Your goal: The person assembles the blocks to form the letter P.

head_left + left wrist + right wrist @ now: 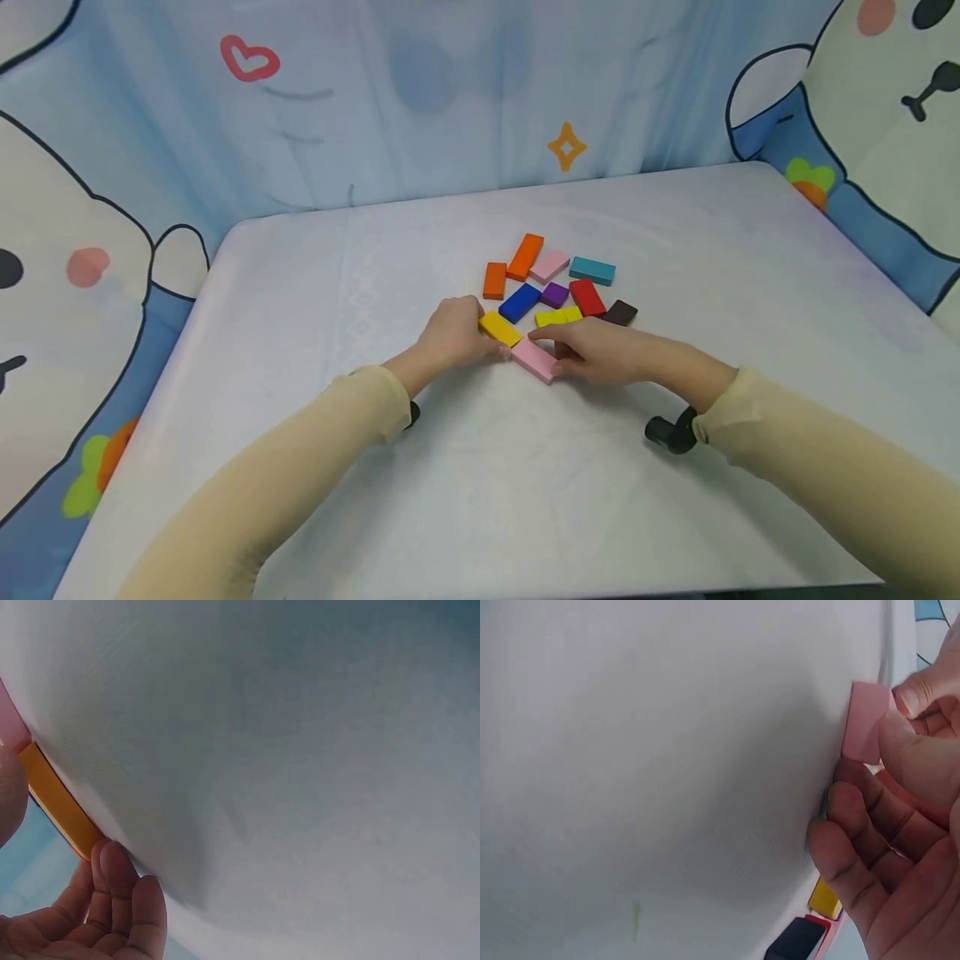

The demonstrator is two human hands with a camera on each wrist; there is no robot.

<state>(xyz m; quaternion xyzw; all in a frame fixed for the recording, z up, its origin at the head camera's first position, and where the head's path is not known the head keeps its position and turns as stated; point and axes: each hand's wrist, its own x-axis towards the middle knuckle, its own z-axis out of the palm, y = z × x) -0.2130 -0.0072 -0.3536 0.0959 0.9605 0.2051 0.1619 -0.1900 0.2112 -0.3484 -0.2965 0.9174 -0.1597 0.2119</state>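
My left hand (pixel 453 329) holds a golden-yellow block (pixel 500 328), with its fingertips at the far end in the left wrist view and its thumb by the other end. End to end with that block lies a pink block (pixel 534 360), which my right hand (pixel 600 350) pinches. In the right wrist view the right thumb lies along the side of the pink block (pixel 866 724) and a fingertip meets its lower end. Just beyond the hands lie a blue block (pixel 519 302) and a lemon-yellow block (pixel 558 317).
Farther back are two orange blocks (pixel 525 256), a second pink block (pixel 550 265) and a teal block (pixel 592 271). A purple block (pixel 554 295), a red block (pixel 587 297) and a dark brown block (pixel 620 312) lie nearer. A white cloth (pixel 450 517) covers the table.
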